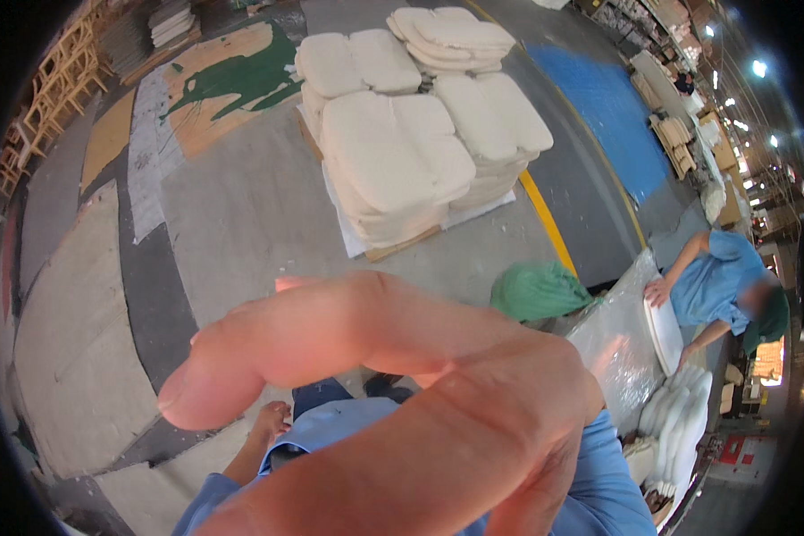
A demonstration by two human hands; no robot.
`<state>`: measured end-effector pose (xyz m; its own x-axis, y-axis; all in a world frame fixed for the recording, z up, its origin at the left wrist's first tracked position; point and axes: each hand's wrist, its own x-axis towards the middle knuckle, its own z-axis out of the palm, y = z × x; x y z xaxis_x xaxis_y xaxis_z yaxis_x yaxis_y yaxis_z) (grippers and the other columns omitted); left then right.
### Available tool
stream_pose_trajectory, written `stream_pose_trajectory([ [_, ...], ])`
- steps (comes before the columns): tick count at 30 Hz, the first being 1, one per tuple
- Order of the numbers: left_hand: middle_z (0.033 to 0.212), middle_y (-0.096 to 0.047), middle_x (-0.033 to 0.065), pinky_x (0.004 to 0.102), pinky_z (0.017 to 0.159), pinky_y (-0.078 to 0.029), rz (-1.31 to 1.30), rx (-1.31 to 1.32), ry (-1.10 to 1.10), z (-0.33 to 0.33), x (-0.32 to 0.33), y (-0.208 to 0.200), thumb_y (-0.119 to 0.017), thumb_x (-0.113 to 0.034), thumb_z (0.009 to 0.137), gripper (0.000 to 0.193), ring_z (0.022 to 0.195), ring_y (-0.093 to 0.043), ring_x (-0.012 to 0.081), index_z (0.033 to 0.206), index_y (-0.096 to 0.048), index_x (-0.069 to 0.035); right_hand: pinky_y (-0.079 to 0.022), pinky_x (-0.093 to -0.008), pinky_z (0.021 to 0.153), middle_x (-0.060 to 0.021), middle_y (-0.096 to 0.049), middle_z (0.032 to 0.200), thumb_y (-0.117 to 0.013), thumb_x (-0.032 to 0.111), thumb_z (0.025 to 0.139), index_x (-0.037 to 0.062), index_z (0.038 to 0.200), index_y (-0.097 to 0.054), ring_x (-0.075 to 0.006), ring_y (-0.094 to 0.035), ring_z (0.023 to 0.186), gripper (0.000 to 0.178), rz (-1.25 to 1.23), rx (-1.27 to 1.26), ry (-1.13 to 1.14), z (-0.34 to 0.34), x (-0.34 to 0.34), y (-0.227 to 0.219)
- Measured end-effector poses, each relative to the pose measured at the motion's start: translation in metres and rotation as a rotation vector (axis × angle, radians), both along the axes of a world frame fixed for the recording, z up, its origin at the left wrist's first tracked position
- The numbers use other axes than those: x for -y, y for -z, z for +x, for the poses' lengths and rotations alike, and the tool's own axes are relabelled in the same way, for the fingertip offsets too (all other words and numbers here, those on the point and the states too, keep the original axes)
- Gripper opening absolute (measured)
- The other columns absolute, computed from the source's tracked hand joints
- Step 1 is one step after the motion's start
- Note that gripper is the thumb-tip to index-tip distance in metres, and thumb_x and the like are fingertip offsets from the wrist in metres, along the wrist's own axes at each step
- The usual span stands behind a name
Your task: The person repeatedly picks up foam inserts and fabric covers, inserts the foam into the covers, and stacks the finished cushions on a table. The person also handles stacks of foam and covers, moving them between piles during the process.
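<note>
Very close to the camera, my right hand covers much of the lower middle. Its bent index finger and thumb are spread apart, with nothing visible between them. Low and to the left, my left hand hangs beside my blue shirt, its fingers loosely curved and no object visible in it. Beyond my right hand, tall stacks of cream seat cushions stand on a low base on the floor. Nearer on the right sits a green cloth bundle, partly hidden behind my hand.
A co-worker in blue at right handles a white cushion at a plastic-covered table. More white cushions pile up nearby. Cardboard sheets and a blue mat cover the floor. Wooden chair frames stand far left.
</note>
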<state>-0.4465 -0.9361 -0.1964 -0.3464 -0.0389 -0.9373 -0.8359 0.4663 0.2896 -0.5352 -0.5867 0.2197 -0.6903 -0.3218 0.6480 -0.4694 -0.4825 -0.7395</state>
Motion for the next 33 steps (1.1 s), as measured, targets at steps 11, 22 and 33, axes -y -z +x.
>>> stream_pose_trajectory([
  [11, 0.104, -0.073, 0.0080, 0.0362, 0.055, -0.054, 0.054, -0.124, -0.063, -0.073, 0.207, 0.024, -0.070, -0.038, 0.099, 0.049, 0.066, -0.068, 0.0242, 0.137, -0.062, -0.009, -0.048, -0.0461, 0.087, -0.0128, -0.074, 0.123, -0.069, 0.038, 0.099, -0.0094, 0.116, -0.075, -0.0375, -0.065, 0.109, 0.051, -0.070, -0.139, 0.394, -0.046, 0.180, 0.043],
  [22, 0.137, -0.066, 0.0223, 0.0628, 0.100, -0.052, 0.214, 0.322, -0.246, -0.101, 0.253, 0.034, -0.060, -0.035, 0.099, 0.054, 0.131, -0.059, 0.0427, 0.145, -0.058, -0.006, -0.035, -0.0573, 0.112, -0.0375, -0.058, 0.138, -0.061, 0.071, 0.093, -0.0036, 0.155, -0.009, -0.0500, -0.050, 0.136, 0.109, -0.426, 0.055, 0.058, 0.005, 0.217, 0.023],
  [33, 0.107, -0.070, 0.0134, 0.0412, 0.051, -0.054, 0.004, -0.095, 0.597, -0.213, 0.061, 0.002, -0.065, -0.028, 0.101, 0.037, 0.068, -0.072, 0.0288, 0.132, -0.059, -0.009, -0.001, -0.0751, 0.122, -0.0467, -0.048, 0.146, -0.050, 0.086, 0.089, 0.0172, 0.168, 0.003, -0.0669, -0.035, 0.143, 0.118, -0.281, -0.169, 0.512, 0.198, 0.156, 0.017],
])
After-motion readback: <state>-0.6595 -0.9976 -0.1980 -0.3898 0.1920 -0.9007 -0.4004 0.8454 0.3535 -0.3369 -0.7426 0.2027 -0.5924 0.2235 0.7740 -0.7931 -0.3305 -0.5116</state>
